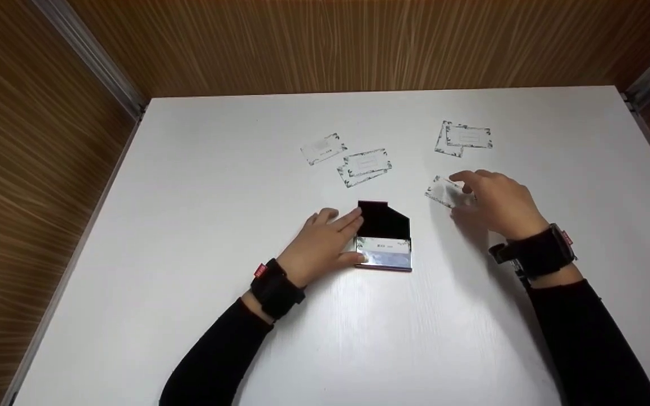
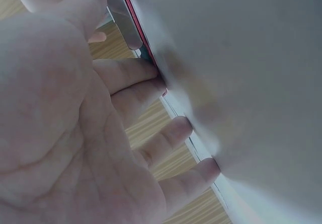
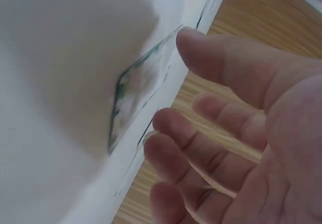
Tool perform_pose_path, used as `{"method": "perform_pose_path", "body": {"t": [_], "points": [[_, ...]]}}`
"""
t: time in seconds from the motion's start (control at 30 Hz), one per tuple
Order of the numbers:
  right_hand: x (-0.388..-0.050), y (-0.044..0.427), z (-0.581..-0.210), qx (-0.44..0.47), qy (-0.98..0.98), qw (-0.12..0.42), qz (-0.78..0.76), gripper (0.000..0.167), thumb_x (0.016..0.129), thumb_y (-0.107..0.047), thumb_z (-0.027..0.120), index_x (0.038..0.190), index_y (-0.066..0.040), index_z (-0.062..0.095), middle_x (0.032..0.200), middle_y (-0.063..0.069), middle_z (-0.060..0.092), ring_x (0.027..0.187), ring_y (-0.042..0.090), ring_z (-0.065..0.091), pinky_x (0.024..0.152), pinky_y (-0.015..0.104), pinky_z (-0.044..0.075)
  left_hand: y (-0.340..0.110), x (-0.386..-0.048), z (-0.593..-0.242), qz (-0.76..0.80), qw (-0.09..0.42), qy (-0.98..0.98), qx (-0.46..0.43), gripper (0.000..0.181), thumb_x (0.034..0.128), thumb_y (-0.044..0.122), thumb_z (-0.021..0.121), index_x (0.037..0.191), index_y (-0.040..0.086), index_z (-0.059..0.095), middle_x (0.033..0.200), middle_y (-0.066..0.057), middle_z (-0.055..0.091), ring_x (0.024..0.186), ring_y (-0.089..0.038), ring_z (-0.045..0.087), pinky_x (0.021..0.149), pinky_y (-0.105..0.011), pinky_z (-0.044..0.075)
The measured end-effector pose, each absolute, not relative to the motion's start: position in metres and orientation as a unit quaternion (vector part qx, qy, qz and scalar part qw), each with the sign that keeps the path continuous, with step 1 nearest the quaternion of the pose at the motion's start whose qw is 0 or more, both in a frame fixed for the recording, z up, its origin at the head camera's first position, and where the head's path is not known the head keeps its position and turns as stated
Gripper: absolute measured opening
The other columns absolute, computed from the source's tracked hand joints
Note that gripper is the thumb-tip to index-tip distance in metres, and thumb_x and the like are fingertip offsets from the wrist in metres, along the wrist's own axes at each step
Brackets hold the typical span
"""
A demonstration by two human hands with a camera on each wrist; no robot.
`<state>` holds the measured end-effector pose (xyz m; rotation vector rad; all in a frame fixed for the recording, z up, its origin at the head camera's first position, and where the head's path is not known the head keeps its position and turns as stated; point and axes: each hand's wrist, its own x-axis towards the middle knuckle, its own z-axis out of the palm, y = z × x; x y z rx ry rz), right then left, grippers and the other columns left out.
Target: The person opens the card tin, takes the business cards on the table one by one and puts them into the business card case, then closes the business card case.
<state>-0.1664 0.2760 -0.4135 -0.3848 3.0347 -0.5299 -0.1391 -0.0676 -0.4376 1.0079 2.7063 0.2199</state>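
The case (image 1: 390,259) lies on the white table (image 1: 189,197), in front of the person and between the two hands, its black-lined lid (image 1: 382,223) opened out flat or nearly so on the far side. A card (image 1: 386,246) sits in the case, its printed upper part showing above a shiny front. The left hand (image 1: 325,242) is at the case's left side with its fingers spread: two fingertips touch the lid's left edge, the thumb rests at the lower left of the case, and the other two fingers stand apart from it, tips down on the table. The case's red edge shows beside those fingers in the left wrist view. The right hand (image 1: 500,203) is over a loose card (image 1: 442,192) to the right of the case, thumb and fingers parted and loosely bent, pinching nothing; the thumb tip is at or just beside the card's edge, and whether it touches is hard to tell. Beyond the case lie a single card (image 1: 323,149) and, just to its right, an overlapping pair (image 1: 367,163); farther right is another overlapping pair (image 1: 469,137). Black bands (image 1: 277,288) circle both wrists, below them black sleeves (image 1: 590,332). A wood-grain panel (image 1: 330,45) stands behind the table.
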Motion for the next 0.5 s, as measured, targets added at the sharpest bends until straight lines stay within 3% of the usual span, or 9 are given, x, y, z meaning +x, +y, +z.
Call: {"method": "perform_pose_path", "body": {"t": [0.33,0.5], "points": [[-0.171,0.289,-0.419,-0.089,0.982,0.044,-0.162,0.055,0.081,-0.022,0.078,0.130,-0.005,0.062,0.106,0.016,0.068,0.094,0.033,0.063,0.071,0.052,0.051,-0.069,-0.140,-0.438,0.077,0.126,0.927,0.345,0.080,0.0963,0.062,0.049,0.158,0.015,0.029,0.167,0.005,0.019,0.144,-0.032,0.030,0.118,-0.054,0.026],[-0.173,0.292,-0.419,-0.072,0.980,0.075,-0.168,0.048,0.082,-0.025,0.079,0.122,-0.003,0.066,0.104,0.017,0.063,0.090,0.032,0.059,0.071,0.050,0.049,-0.069,-0.140,-0.438,0.075,0.127,0.927,0.345,0.080,0.0963,0.063,0.048,0.158,0.016,0.029,0.167,0.005,0.018,0.144,-0.032,0.029,0.119,-0.054,0.026]]}}
